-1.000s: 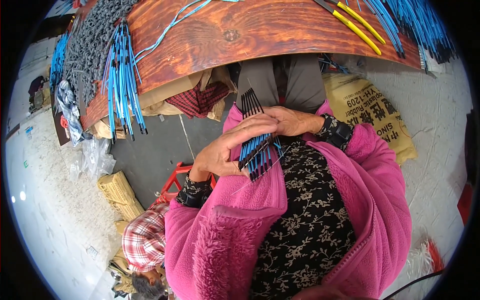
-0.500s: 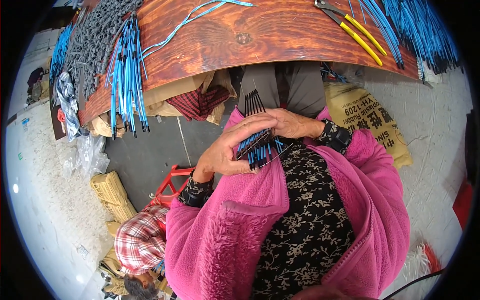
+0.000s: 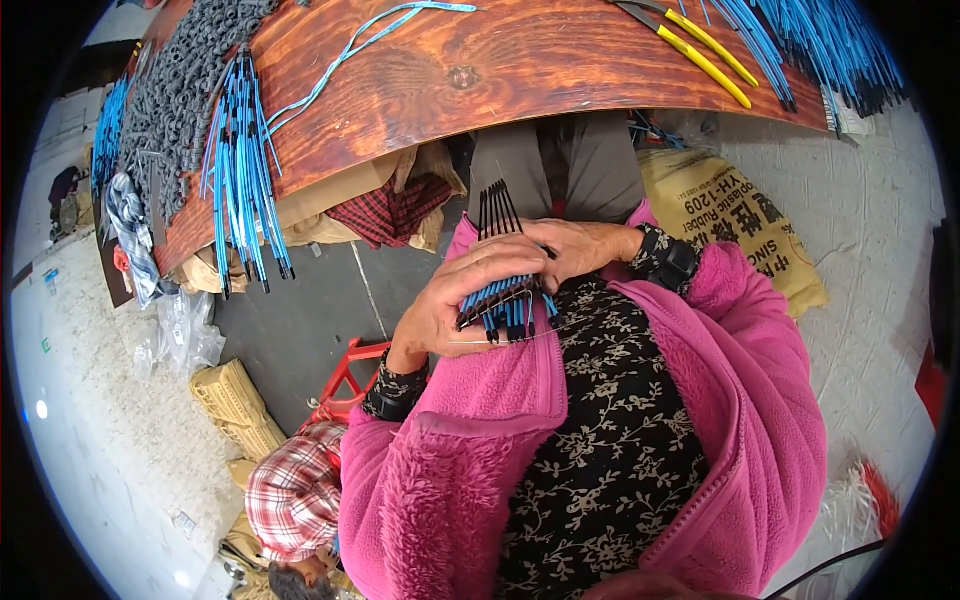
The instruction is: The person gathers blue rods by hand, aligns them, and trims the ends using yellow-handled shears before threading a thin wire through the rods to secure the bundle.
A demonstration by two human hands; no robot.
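A bundle of thin blue rods with black tips (image 3: 503, 290) sits over my lap, its rods crossing at several angles. Black ends stick up above my fingers and more hang below. My left hand (image 3: 455, 290) is wrapped round it from the left, with fingers across the top and thumb beneath. At its right end, my right hand (image 3: 588, 246) is closed against the bundle; its fingertips are partly hidden by the left hand. Fine wire-like strands show at the bundle's lower edge, too thin to make out well.
Ahead is a wooden table (image 3: 400, 95) with yellow-handled pliers (image 3: 705, 65), blue rods (image 3: 240, 160), a blue cord (image 3: 350, 55) and a heap of grey parts (image 3: 180, 100). A yellow sack (image 3: 725, 225) lies at right. A person in a checked shirt (image 3: 295, 490) is at lower left, near a red stool (image 3: 345, 375).
The view has shifted a little, so the table sits slightly further left and up. Both hands stay on the bundle, which has turned slightly; my right fingers now look more curled.
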